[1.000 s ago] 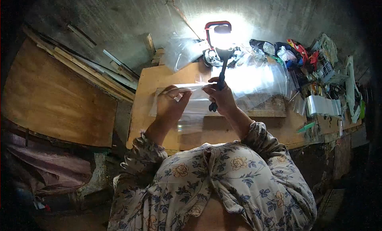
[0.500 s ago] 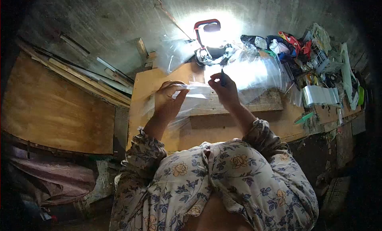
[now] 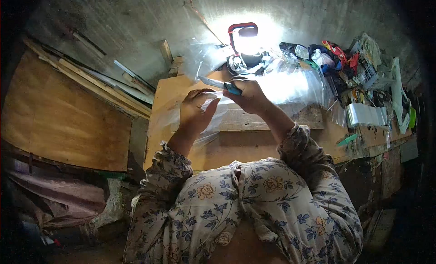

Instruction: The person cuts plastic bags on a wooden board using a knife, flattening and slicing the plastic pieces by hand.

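My left hand (image 3: 196,110) pinches clear plastic film (image 3: 213,123), which hangs in loose folds over the wooden work surface (image 3: 181,148). Close beside it on the right, my right hand (image 3: 247,96) is closed round the blue-green handle of a knife (image 3: 215,83). The knife's blade points left, above the fingers of my left hand. Below my right hand lies a wooden board (image 3: 254,120). More clear plastic sheets (image 3: 290,87), brightly lit, are spread behind the board.
A lit lamp with a red and black frame (image 3: 243,32) stands at the back. To the right are heaped bags (image 3: 334,55), a grey basket (image 3: 366,73), a roll of clear plastic (image 3: 367,115) and a green tool (image 3: 348,139). Wooden strips (image 3: 100,84) lean at the left.
My right hand has turned, so the knife, earlier upright and then mostly hidden, now points left. It has moved closer to my left hand, which keeps holding the film.
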### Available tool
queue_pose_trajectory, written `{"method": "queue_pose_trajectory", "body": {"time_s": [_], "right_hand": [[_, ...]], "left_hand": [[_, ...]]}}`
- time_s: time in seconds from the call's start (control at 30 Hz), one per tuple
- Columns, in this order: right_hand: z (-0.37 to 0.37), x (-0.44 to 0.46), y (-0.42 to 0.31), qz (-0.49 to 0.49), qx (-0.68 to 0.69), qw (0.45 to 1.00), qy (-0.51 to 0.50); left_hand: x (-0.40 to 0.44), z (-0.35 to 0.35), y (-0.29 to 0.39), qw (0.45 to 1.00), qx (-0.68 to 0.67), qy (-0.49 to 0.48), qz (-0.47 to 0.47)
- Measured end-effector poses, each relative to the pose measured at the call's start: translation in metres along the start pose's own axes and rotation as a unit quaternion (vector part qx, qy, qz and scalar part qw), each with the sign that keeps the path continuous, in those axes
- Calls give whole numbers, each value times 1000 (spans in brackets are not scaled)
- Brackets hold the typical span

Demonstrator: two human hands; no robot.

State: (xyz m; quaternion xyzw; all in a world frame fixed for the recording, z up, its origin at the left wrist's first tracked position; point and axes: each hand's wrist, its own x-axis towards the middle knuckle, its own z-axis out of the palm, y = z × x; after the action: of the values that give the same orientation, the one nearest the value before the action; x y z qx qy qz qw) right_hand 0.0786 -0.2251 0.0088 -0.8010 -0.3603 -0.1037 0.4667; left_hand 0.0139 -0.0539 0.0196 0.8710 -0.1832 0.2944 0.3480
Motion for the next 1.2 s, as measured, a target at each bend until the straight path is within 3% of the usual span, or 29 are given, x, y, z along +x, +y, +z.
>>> {"method": "queue_pose_trajectory", "body": {"time_s": [0.07, 0.13, 0.23, 0.33, 0.37, 0.4, 0.47, 0.5, 0.53, 0.67, 0.73, 0.8, 0.83, 0.93, 1.0, 1.03, 1.07, 1.13, 1.2], "right_hand": [[-12, 12, -10, -10, -35, 999, -35], [-23, 27, -17, -82, -43, 995, -30], [-44, 52, -42, -149, -112, 982, -31], [-61, 74, -64, -144, -127, 980, -42], [-67, 76, -75, -77, -97, 991, -54], [-70, 84, -69, -142, -108, 984, -29], [-79, 86, -62, -99, -114, 989, 6], [-80, 90, -55, -133, -90, 986, 33], [-88, 87, -50, -57, -82, 995, 2], [-95, 73, -25, -15, -111, 994, 19], [-89, 61, 11, 85, -7, 995, 57], [-85, 48, 32, 76, 53, 994, 61], [-85, 41, 35, 119, 75, 988, 59], [-75, 15, 60, 175, 107, 976, 70], [-66, -1, 76, 266, 136, 951, 77], [-64, -9, 76, 323, 178, 926, 74], [-56, -18, 89, 334, 131, 931, 59], [-33, -43, 143, 306, 180, 934, 42], [-15, -60, 156, 325, 69, 943, 4]], "left_hand": [[-21, 12, -29, 999, 19, 13, -32], [-30, 9, -34, 997, 42, 27, -60], [-39, 7, -34, 978, 182, 98, 26], [-41, 6, -40, 978, 163, 126, 11], [-42, 5, -39, 978, 165, 130, 10], [-41, 2, -37, 980, 128, 149, -15], [-42, -3, -38, 981, 90, 169, -39], [-42, -8, -38, 986, 73, 136, -63], [-43, -13, -37, 989, 54, 102, -88], [-52, -14, -58, 986, -102, 29, -127], [-47, -22, -44, 981, -127, 3, -145], [-45, -24, -51, 948, -231, -43, -214], [-42, -27, -51, 942, -254, -59, -213], [-38, -27, -59, 917, -262, -106, -280], [-32, -28, -62, 912, -249, -141, -294], [-28, -27, -61, 918, -177, -177, -309], [-24, -25, -63, 917, -105, -215, -320], [-31, -9, -103, 920, -108, -237, -293], [-27, 2, -121, 892, -68, -343, -287]]}}
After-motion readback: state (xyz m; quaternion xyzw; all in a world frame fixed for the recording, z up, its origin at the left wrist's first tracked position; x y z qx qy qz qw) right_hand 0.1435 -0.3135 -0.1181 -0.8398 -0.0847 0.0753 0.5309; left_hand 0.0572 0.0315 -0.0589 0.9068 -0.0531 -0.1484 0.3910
